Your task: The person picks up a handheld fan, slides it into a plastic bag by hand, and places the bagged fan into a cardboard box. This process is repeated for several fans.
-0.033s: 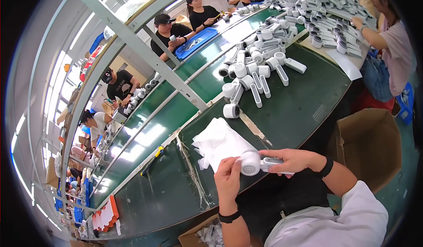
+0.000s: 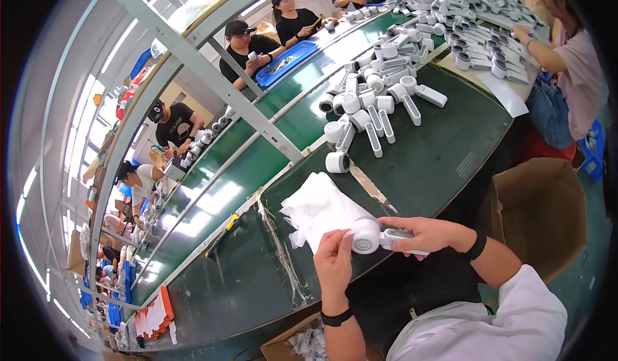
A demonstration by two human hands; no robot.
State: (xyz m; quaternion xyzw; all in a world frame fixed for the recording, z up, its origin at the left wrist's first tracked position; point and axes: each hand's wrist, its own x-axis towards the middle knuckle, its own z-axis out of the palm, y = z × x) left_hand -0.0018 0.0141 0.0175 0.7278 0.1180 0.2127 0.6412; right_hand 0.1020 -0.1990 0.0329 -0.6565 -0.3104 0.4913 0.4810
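Observation:
My right hand (image 2: 421, 237) is closed around the handle of a white handheld device (image 2: 366, 237) with a round, vented head. The grille faces me, and the handle points right with a long grey inset. At the left side of the head, my left hand (image 2: 333, 258) has thumb and fingers pinched together. What they hold is hard to make out, as the device and thin white material meet there. Behind the device, a crumpled stack of thin white bags (image 2: 318, 206) lies on the dark green table (image 2: 244, 290).
A heap of similar devices (image 2: 373, 91) lies farther along the table, one head (image 2: 337, 163) nearest me. A yellow-black cutter knife (image 2: 223, 235) lies left, by an orange tray (image 2: 154, 313). An open carton (image 2: 541, 213) stands at right. Co-workers sit along the conveyor (image 2: 225, 158).
The round head has turned slightly, so its grille shows a bit more squarely. Both hands have shifted only a little.

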